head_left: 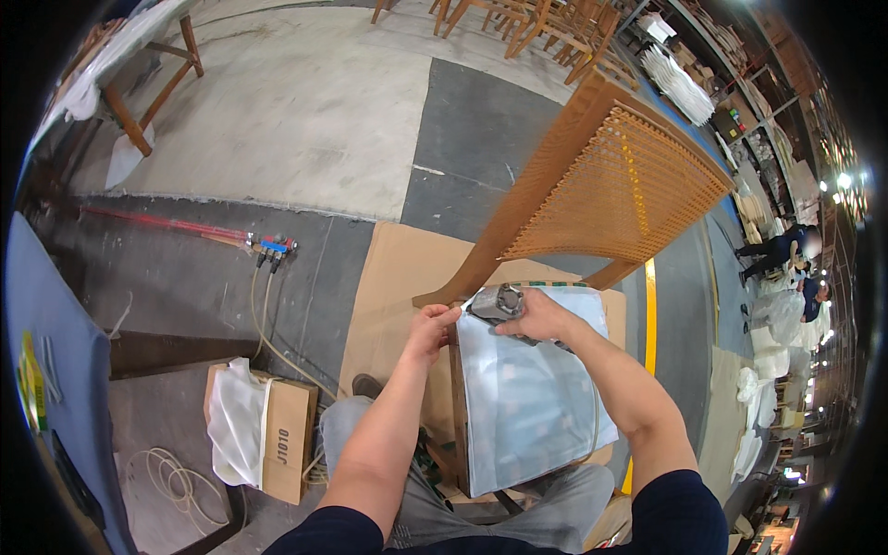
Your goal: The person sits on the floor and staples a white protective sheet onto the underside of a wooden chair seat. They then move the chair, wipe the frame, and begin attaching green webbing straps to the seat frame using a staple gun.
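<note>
Woven cane in a warm orange-brown fills the back of the wooden chair, which lies tipped across the person's lap over a sheet of cardboard spread on the floor. The chair's seat is wrapped in a clear plastic cover. The left hand is closed on the edge of the frame where back meets seat, pinning the plastic there. The right hand is wrapped around a grey stapler-like tool, its nose set at that same corner. To do this well, I'd judge the film should be pulled taut and flat before the tool fires, left fingers kept clear of the nose.

Around them is a grey concrete floor with a yellow line, a red hose running to a blue fitting, an open carton lined with white plastic, and more wooden chairs stacked beyond.
</note>
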`<state>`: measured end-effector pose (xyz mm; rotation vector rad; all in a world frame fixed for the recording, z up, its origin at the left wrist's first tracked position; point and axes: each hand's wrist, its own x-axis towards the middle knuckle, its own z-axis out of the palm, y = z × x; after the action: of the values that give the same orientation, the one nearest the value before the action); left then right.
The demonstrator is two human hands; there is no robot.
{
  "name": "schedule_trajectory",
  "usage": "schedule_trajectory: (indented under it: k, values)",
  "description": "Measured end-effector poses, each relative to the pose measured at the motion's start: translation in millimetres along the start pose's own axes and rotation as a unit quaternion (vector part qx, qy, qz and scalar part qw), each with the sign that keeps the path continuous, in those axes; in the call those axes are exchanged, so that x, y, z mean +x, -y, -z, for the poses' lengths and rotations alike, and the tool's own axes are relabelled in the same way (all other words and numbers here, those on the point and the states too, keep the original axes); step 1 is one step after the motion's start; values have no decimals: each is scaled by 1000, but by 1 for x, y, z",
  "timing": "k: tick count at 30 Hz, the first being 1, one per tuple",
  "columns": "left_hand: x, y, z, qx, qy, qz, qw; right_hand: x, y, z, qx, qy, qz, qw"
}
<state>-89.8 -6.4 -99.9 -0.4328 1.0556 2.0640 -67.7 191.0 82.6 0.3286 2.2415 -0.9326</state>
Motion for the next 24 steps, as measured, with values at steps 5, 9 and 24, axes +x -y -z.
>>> schedule_trajectory:
  k: [5, 9, 24]
  values:
    - [1, 1, -2, -13, -3, 0, 1000, 7, -9, -9, -15, -20, 109, 994]
    - [3, 2, 1, -15, -11, -5, 1000, 13, -6, -8, -74, -22, 138, 987]
    - [-5, -3, 0, -36, 44, 7, 998, -23, -15, -15, -57, -78, 155, 983]
